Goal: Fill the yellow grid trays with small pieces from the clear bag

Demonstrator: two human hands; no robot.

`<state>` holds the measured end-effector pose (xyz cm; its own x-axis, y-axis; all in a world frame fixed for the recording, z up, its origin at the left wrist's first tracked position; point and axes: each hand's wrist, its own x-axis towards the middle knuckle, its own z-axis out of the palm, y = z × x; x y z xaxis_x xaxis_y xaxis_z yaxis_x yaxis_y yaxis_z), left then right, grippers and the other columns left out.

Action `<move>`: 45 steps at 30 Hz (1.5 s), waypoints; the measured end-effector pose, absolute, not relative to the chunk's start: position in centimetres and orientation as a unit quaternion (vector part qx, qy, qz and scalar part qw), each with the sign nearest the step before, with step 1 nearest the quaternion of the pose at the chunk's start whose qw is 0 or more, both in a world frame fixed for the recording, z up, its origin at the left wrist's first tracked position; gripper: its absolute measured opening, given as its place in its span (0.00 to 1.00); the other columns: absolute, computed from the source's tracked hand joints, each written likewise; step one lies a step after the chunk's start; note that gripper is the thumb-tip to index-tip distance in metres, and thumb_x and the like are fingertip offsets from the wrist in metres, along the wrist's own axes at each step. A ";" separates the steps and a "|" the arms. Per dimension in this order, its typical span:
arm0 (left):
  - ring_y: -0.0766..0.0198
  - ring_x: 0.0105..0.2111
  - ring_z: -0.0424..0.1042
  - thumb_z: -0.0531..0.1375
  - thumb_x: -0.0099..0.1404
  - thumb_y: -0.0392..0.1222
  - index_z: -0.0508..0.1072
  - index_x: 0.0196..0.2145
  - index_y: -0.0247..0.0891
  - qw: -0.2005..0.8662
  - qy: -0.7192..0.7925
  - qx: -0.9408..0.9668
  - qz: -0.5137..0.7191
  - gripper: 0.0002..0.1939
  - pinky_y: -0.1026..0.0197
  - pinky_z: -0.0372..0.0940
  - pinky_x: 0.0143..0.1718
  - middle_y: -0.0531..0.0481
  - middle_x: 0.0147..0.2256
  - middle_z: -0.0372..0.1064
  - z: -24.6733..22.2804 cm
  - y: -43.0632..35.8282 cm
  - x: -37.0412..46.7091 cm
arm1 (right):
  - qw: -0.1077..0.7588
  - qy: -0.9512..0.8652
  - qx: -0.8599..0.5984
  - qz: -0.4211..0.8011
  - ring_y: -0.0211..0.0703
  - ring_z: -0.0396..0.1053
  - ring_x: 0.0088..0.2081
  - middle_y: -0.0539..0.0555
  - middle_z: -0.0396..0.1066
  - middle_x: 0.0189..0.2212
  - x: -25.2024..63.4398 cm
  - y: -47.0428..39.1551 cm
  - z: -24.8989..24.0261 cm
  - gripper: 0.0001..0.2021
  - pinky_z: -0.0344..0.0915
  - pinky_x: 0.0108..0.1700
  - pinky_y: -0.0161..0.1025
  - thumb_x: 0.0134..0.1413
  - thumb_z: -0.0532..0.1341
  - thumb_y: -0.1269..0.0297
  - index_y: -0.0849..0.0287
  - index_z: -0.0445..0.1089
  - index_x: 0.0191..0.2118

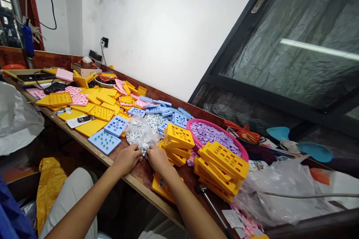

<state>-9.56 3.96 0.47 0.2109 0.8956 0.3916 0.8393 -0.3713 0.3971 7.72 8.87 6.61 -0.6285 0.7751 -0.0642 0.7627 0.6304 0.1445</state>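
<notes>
The clear plastic bag (140, 131) lies on the worktop (138, 176), just beyond your left hand (128, 160) and right hand (157, 158), both equally near; fingers curl at its near edge, though I can't tell what either grip holds.

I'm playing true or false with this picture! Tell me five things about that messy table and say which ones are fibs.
1. The left hand and right hand are at the near edge of the clear plastic bag. True.
2. In this view, a yellow stack stands between the right hand and the pink basket. True.
3. That basket is full of yellow pieces. False: it is filled with purple pieces.
4. The right hand is holding a hammer. False: the hammer lies on the table.
5. A blue plate with holes lies to the left of the bag. True.
</notes>
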 end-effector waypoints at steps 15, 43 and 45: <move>0.58 0.43 0.73 0.64 0.65 0.41 0.79 0.34 0.43 0.174 0.447 0.829 0.289 0.02 0.58 0.63 0.49 0.52 0.38 0.77 1.4 3.9 -9.4 | -0.055 0.863 0.489 -0.113 0.44 0.73 0.44 0.55 0.76 0.41 20.4 1.3 10.0 0.15 0.62 0.44 0.36 0.69 0.54 0.64 0.55 0.79 0.46; 0.59 0.43 0.73 0.62 0.70 0.45 0.78 0.40 0.43 0.186 0.434 0.829 0.300 0.07 0.60 0.65 0.45 0.49 0.41 0.75 0.6 4.4 -8.6 | 0.147 0.830 0.534 0.063 0.50 0.75 0.43 0.60 0.78 0.41 18.0 0.4 9.3 0.14 0.59 0.40 0.40 0.64 0.55 0.76 0.60 0.78 0.37; 0.59 0.42 0.74 0.63 0.68 0.45 0.78 0.39 0.42 0.190 0.442 0.820 0.310 0.06 0.60 0.65 0.44 0.49 0.40 0.75 0.5 4.3 -8.7 | 0.150 0.827 0.538 0.057 0.48 0.75 0.41 0.60 0.78 0.41 18.0 0.5 9.7 0.13 0.58 0.38 0.39 0.64 0.55 0.75 0.60 0.78 0.36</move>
